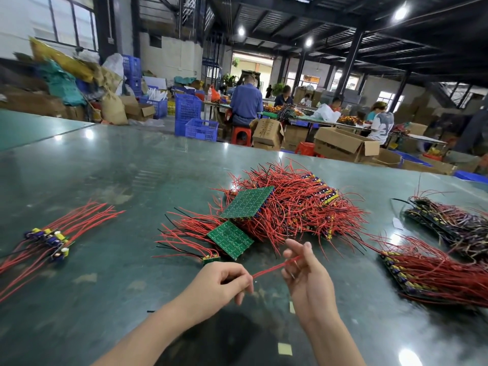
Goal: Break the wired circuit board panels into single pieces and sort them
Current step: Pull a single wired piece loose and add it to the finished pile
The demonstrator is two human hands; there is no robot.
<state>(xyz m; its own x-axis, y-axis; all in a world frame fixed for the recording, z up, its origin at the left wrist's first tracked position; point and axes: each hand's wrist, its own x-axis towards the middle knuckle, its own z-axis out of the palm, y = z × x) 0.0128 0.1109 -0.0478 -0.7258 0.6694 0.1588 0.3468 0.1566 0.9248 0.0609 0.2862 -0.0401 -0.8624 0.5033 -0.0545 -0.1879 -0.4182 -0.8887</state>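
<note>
A big heap of wired circuit board panels [290, 204] with red wires lies in the middle of the green table [132, 167]. Two green panels show their undersides: one [248, 202] tilted on the heap, one [230, 239] flat in front of it. A small single board [210, 259] lies just beyond my left hand [224, 283]. My left hand pinches the near end of a red wire [274, 266]. My right hand [306, 276] holds the same wire's far end between thumb and fingers. Separated single pieces [50, 241] with red wires lie at the far left.
A row of wired panels [427, 270] lies at the right, and a darker pile [454, 223] behind it. Scraps of yellow tape [285, 349] stick to the table near me. Beyond the table's far edge are blue crates, cardboard boxes and seated people at other benches.
</note>
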